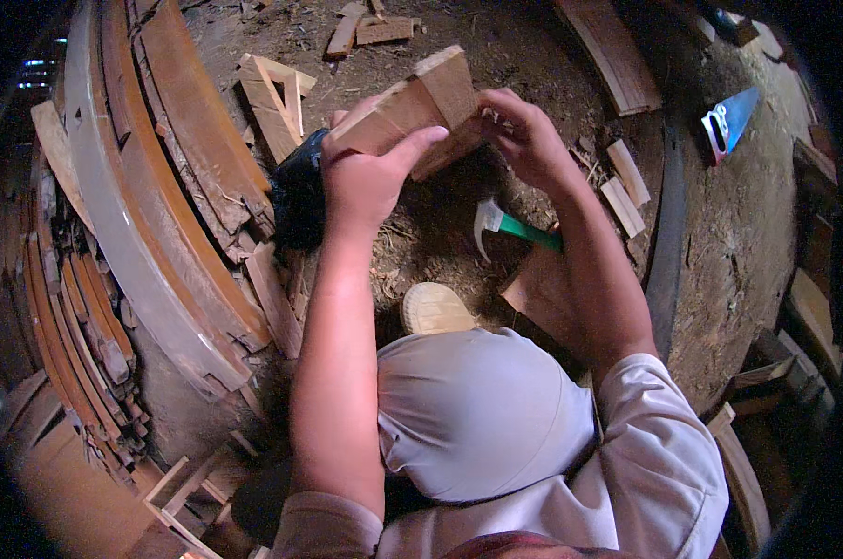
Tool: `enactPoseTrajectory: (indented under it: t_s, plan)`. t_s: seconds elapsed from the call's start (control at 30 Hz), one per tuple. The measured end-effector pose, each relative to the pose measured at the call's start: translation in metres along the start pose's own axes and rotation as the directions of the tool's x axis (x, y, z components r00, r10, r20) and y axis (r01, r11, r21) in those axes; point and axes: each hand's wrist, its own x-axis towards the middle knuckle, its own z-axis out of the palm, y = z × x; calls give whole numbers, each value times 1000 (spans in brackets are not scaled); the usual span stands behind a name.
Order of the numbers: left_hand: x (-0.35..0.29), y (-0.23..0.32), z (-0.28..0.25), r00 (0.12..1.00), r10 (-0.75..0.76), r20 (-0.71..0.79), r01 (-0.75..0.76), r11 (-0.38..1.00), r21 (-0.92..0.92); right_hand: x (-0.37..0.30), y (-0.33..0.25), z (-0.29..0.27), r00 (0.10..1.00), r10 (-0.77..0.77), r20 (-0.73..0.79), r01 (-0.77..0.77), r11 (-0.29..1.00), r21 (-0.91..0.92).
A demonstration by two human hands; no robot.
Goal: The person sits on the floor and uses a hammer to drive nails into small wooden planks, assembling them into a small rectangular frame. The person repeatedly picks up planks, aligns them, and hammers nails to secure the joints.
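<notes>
Out in front of me, a piece made of short wooden boards [449, 88] is held up off the dirt floor, tilted up to the right. My left hand [366, 177] is closed around its left end, with the thumb lying along the near face. At the right end, my right hand [524, 135] has bent fingers against the wood's edge; its fingertips are partly hidden. Below the wood, a claw hammer [524, 230] with a green handle lies beside my right forearm. A black plastic bag [300, 196] sits next to my left wrist.
Long planks [198, 112] are stacked along the left. A triangular wooden frame [277, 98] and wood offcuts [384, 31] lie ahead. To the right are small wood strips [624, 207] and a handsaw [734, 121]. A board [543, 289] rests under my right arm, near my shoe [435, 307].
</notes>
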Motion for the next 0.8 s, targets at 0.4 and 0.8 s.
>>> enactPoseTrajectory:
  t_s: [0.4,0.8]
  plan:
    - [-9,-5,17,968,-141,-206,122,987,-103,-81,-86,-33,988,156,-2,-112,706,-699]
    - [-9,11,25,982,-81,-172,76,996,-38,-182,-125,-62,928,358,-98,-318,631,-708]
